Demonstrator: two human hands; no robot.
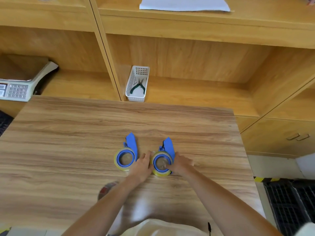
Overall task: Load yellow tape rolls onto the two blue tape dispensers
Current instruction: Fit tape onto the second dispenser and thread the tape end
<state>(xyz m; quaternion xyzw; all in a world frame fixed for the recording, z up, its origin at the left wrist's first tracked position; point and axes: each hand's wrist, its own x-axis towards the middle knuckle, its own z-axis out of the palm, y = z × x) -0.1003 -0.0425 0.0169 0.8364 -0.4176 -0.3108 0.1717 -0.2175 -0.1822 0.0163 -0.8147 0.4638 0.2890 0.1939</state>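
Note:
Two blue tape dispensers lie flat on the wooden table, handles pointing away from me. The left dispenser carries a yellow tape roll around its blue hub, and no hand touches it. The right dispenser also has a yellow tape roll on its hub. My left hand rests against the left side of this right roll, between the two dispensers. My right hand grips the roll's right side, with a finger reaching into the hub.
A white mesh basket holding green-handled pliers stands in the shelf behind the table. A weighing scale sits at the far left. White paper lies on the top shelf. A black crate is on the floor at right.

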